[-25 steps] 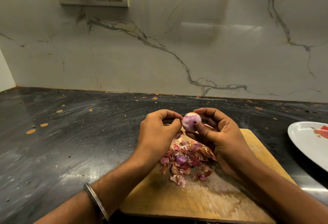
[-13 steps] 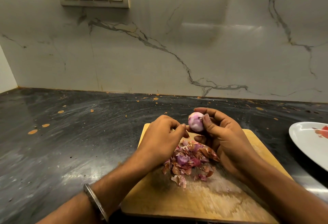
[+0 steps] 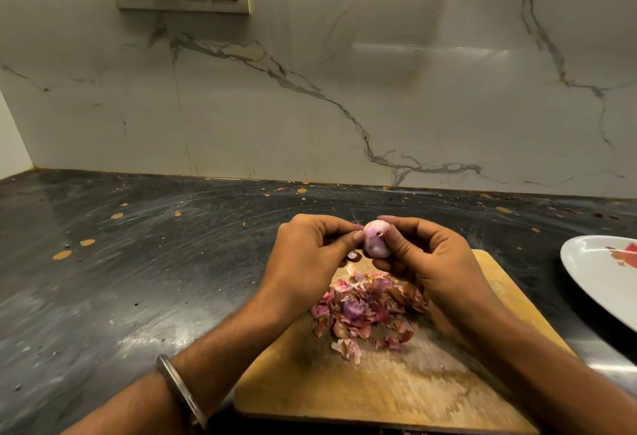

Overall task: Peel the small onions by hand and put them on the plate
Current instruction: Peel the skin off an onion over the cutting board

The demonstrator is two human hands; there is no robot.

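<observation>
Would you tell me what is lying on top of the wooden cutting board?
A heap of onion peels lies on the cutting board. The right hand and wrist cover the board's right part, so anything there is hidden.

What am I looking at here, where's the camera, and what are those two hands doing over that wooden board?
There is no machine here: the camera sits on a person's head and looks forward and down, so you see their own arms. The right hand holds a small onion, mostly peeled and pale pink. The left hand pinches a thin wisp of skin at the onion's side. Below them a wooden cutting board lies on a dark countertop, with a pile of peels on it. At the right edge is part of a white plate. No peeled onions show on the part in view.
</observation>
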